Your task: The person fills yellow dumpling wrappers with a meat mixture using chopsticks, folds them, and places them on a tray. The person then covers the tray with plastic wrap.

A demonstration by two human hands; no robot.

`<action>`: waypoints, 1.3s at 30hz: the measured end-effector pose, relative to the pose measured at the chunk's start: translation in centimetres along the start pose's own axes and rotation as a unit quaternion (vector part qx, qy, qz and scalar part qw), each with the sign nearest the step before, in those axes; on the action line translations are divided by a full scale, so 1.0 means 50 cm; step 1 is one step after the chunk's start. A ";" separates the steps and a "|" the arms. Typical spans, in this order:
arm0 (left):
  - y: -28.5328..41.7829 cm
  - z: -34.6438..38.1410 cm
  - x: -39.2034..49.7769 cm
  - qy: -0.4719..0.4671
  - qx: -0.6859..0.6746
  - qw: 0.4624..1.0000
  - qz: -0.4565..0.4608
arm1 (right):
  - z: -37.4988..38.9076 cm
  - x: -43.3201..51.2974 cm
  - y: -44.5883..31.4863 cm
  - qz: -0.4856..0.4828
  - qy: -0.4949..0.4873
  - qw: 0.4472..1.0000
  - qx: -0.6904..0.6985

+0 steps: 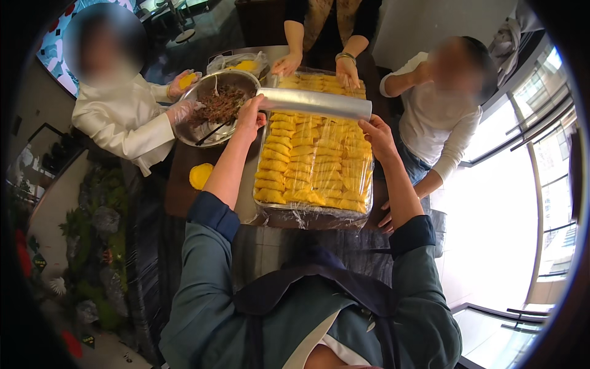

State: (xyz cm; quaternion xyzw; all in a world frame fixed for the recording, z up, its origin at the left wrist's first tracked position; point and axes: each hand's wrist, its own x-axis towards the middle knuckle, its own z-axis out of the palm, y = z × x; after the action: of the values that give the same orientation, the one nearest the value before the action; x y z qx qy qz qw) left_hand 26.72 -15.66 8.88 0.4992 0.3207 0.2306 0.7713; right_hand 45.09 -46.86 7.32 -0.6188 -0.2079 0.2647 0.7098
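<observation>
A roll of clear plastic wrap (318,102) spans the space between my hands, above a metal tray (254,193). My left hand (250,117) grips its left end. At the other end, my right hand (379,136) holds the lower edge of the roll. Rows of yellow filled dumplings (302,161) fill the tray, and a wrinkled sheet of plastic film (322,213) covers much of them and hangs over the near rim. The roll hides part of the rows behind it.
Across the table (184,203), another person's hands (348,71) touch the tray's far end. At left, a person with gloved hands (182,113) works at a metal bowl of meat filling (221,106). Yellow wrappers (201,176) lie nearby. Someone sits at right, one hand (386,221) by the table edge.
</observation>
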 end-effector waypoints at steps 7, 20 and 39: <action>0.004 -0.100 -0.124 -0.038 0.006 0.999 0.018 | 0.061 -0.115 0.008 0.008 -0.031 0.999 0.000; -0.192 -0.239 -0.607 -0.053 -0.007 0.996 -0.066 | 0.062 -0.586 0.122 0.119 -0.055 0.990 -0.045; -0.425 -0.376 -0.631 0.024 -0.104 0.989 -0.103 | 0.164 -0.691 0.196 0.120 -0.032 0.984 -0.131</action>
State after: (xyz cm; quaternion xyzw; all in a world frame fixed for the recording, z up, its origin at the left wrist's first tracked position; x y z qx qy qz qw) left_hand -7.85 -33.70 -7.87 0.3746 0.3633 0.1937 0.8308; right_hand 12.12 -61.50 -0.03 -0.7182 -0.1874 0.3378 0.5788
